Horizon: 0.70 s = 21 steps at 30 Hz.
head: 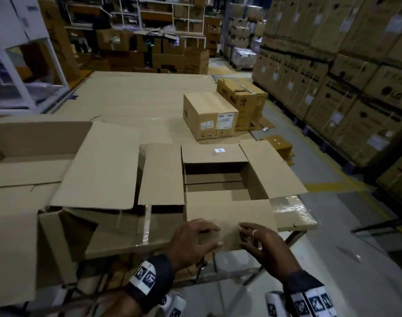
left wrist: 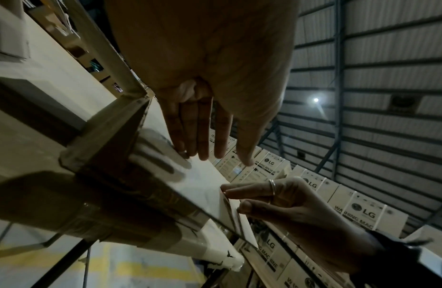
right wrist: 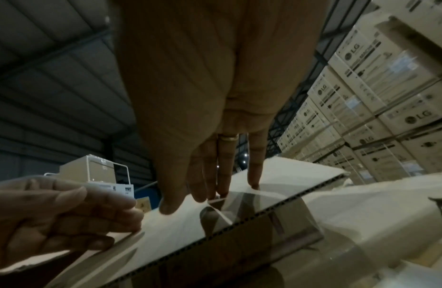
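An open brown cardboard box (head: 218,179) stands on a table with all its flaps spread outward. Its near flap (head: 229,211) lies toward me, and both hands are on its front edge. My left hand (head: 193,241) rests on the flap's left part, fingers nearly straight (left wrist: 202,136), tips touching the cardboard. My right hand (head: 264,245), with a ring on one finger, has its fingertips (right wrist: 224,187) and thumb set on the flap's top (right wrist: 288,175). Clear tape shines on the flap edge near that hand. The box looks empty inside.
A second opened box (head: 99,165) with wide flaps lies to the left on the same table. Two closed boxes (head: 209,115) stand on flat cardboard on the floor ahead. Tall stacks of LG cartons (head: 355,92) line the right; shelving (head: 149,24) fills the back.
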{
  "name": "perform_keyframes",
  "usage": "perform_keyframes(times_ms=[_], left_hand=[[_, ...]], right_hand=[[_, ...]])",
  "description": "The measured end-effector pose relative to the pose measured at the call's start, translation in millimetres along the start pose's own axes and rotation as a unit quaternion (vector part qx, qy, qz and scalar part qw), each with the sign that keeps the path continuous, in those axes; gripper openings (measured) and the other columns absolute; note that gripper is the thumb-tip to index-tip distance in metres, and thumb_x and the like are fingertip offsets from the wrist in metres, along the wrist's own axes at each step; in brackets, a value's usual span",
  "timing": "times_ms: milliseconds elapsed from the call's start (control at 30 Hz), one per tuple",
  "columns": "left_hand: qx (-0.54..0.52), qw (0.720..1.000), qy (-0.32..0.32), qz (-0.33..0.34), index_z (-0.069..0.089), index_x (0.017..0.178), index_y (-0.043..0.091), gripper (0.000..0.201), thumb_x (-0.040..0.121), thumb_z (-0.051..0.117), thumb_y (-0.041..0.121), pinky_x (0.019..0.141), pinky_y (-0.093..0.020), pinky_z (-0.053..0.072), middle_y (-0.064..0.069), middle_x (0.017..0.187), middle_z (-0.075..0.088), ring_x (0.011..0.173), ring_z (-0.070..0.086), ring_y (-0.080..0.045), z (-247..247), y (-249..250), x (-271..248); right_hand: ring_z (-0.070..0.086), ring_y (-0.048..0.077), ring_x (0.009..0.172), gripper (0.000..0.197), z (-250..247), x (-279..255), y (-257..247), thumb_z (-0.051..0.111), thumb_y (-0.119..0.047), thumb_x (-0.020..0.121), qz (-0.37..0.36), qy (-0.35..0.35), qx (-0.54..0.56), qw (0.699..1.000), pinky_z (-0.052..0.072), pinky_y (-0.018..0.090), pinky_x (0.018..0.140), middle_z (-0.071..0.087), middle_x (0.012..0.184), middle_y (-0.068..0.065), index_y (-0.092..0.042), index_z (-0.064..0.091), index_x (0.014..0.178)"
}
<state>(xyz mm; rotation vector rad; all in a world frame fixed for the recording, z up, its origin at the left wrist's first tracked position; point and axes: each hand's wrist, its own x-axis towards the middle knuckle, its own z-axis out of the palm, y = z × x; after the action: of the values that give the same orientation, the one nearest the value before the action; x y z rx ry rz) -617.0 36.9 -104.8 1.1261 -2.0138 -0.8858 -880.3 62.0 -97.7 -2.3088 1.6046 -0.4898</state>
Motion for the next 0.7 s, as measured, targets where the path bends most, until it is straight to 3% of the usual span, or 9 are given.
perform_keyframes(times_ms=[100,200,300,367,433,567,633,700], left_hand=[[0.043,0.999,0.027,0.007,0.074,0.116,0.027,0.038,0.082,0.077,0.044,0.090,-0.025,0.053,0.016,0.113,0.069,0.105,0.061,0.002,4.6,-8.5,13.5],[0.128,0.990,0.058,0.013,0.067,0.128,0.027,0.041,0.088,0.073,0.030,0.102,-0.019,0.043,0.011,0.127,0.060,0.117,0.053,-0.001,3.7,-12.4,36.6],[0.157,0.985,0.068,-0.024,0.059,0.138,0.025,0.050,0.090,0.069,0.036,0.106,-0.019,0.035,0.007,0.135,0.057,0.124,0.051,-0.009,7.2,-18.9,55.4],[0.170,0.982,0.069,-0.040,0.059,0.137,0.025,0.050,0.092,0.062,0.047,0.110,-0.031,0.036,0.006,0.132,0.062,0.123,0.054,-0.014,15.4,-24.0,62.6],[0.177,0.980,0.083,-0.048,0.063,0.131,0.030,0.045,0.093,0.056,0.053,0.109,-0.038,0.035,0.011,0.125,0.066,0.118,0.056,-0.012,24.8,-25.3,67.8],[0.161,0.971,0.172,-0.045,0.074,0.103,0.030,0.030,0.090,0.057,0.050,0.096,-0.044,0.044,0.014,0.101,0.074,0.097,0.065,-0.009,40.3,-20.8,74.5],[0.161,0.965,0.201,-0.046,0.074,0.090,0.031,0.025,0.088,0.057,0.050,0.092,-0.044,0.044,0.017,0.090,0.072,0.089,0.064,-0.005,46.2,-24.3,77.6],[0.143,0.964,0.215,-0.061,0.072,0.083,0.033,0.022,0.086,0.059,0.050,0.092,-0.041,0.039,0.022,0.084,0.069,0.086,0.060,0.001,50.7,-27.8,79.7]], right_hand=[[0.057,0.010,0.124,0.039,9.6,16.0,12.5,0.064,-0.028,0.093,0.002,0.013,0.039,0.999,0.047,0.029,0.101,0.057,0.141,-0.011,-0.026,0.065,0.132],[0.048,0.005,0.131,0.045,9.8,36.4,25.8,0.059,-0.030,0.096,-0.009,0.042,0.044,0.998,0.040,0.025,0.109,0.049,0.149,-0.013,-0.026,0.057,0.141],[0.044,0.009,0.136,0.051,8.5,62.8,39.4,0.056,-0.034,0.095,-0.028,0.035,0.018,0.999,0.027,0.019,0.113,0.047,0.151,-0.007,-0.022,0.053,0.144],[0.046,0.015,0.135,0.053,9.5,78.8,47.3,0.051,-0.039,0.094,-0.036,0.013,0.015,0.999,0.028,0.028,0.117,0.052,0.148,-0.001,-0.021,0.052,0.144],[0.054,0.021,0.126,0.055,9.8,92.9,49.4,0.047,-0.046,0.093,-0.051,0.004,0.021,0.998,0.039,0.037,0.111,0.060,0.137,0.002,-0.021,0.055,0.141],[0.066,0.022,0.099,0.045,18.4,110.3,37.7,0.047,-0.050,0.090,-0.092,0.018,0.054,0.994,0.050,0.040,0.086,0.072,0.107,0.000,-0.024,0.069,0.119],[0.067,0.020,0.097,0.037,29.8,111.3,37.3,0.049,-0.048,0.091,-0.095,0.035,0.095,0.990,0.049,0.044,0.086,0.073,0.104,-0.005,-0.028,0.070,0.113],[0.064,0.013,0.097,0.032,40.2,108.6,40.5,0.048,-0.045,0.094,-0.081,0.071,0.135,0.985,0.044,0.039,0.088,0.072,0.104,-0.009,-0.030,0.071,0.110]])
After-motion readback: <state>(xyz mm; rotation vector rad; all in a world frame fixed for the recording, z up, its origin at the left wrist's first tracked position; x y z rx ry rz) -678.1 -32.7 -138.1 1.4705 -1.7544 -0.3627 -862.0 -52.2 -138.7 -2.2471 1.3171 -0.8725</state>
